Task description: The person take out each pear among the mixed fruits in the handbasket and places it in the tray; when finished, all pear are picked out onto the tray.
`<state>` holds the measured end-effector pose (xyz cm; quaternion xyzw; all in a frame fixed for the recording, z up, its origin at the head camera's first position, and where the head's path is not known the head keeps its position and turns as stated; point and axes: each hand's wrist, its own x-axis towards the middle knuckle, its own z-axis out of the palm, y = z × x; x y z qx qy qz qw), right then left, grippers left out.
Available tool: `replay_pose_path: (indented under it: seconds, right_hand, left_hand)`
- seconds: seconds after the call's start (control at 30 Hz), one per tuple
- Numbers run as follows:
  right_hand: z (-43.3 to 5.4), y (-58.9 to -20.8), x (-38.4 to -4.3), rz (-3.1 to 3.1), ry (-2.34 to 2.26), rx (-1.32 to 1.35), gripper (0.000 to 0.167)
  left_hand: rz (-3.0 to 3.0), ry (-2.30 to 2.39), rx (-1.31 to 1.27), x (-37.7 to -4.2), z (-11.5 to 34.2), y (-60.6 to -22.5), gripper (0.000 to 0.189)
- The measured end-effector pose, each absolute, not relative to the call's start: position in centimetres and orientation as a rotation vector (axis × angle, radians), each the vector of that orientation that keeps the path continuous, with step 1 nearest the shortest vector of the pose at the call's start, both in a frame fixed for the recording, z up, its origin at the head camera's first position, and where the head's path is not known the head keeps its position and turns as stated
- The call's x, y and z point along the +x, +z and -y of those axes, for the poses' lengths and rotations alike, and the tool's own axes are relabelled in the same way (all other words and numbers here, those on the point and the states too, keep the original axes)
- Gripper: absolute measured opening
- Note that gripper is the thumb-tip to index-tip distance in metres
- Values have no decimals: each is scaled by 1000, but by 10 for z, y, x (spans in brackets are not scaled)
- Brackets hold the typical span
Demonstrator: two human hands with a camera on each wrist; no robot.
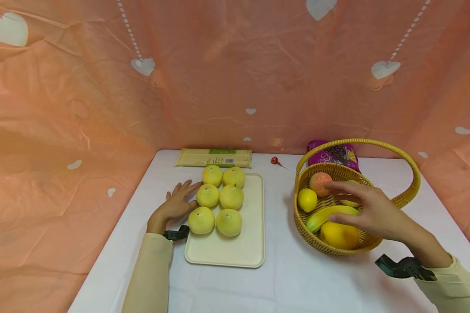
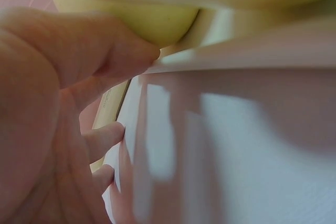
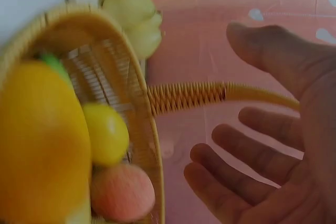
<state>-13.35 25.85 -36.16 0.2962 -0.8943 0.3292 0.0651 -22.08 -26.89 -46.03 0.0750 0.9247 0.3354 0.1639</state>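
Observation:
My left hand (image 1: pixel 176 203) lies at the left edge of a cream tray (image 1: pixel 254 217), fingers spread and gripping nothing. In the left wrist view its thumb (image 2: pixel 126 51) meets the tray's rim beneath a pale yellow round fruit (image 2: pixel 152 22). Several such fruits (image 1: pixel 231 196) sit in paired rows on the tray. Over the wicker basket (image 1: pixel 302 226) hovers my right hand (image 1: pixel 380 211), fingers apart and holding nothing. Inside the basket are a peach (image 1: pixel 319 182), a lemon (image 1: pixel 307 200), a banana (image 1: pixel 317 218), an orange-yellow oblong fruit (image 1: pixel 340 235) and a partly hidden greenish fruit (image 1: pixel 351 202).
A flat beige packet (image 1: pixel 215 158) lies behind the tray. Between it and a purple packet (image 1: pixel 333 154) behind the basket is a red lollipop (image 1: pixel 275 160). The basket's tall handle (image 1: pixel 413 174) arches up at the right. Pink cloth hangs behind the white table.

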Motion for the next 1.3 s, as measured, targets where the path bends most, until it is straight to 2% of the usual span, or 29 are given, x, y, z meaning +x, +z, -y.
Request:
replay_pose_path:
  seconds: [0.23,0.47,0.87,1.3]
  right_hand:
    - [-280,-346,-145,2821,686,716,66]
    - [-282,-340,-159,2990,429,598,76]
    - [-288,-350,-180,3208,319,437,86]
    - [-291,-374,-196,3223,378,480,72]
  left_hand:
    - [-2637,957,217,-221,269,-461,74]
    - [-2638,955,205,-221,270,-462,75]
    - [-2632,963,205,-220,269,-461,74]
    - [-2629,968,204,-220,270,-461,75]
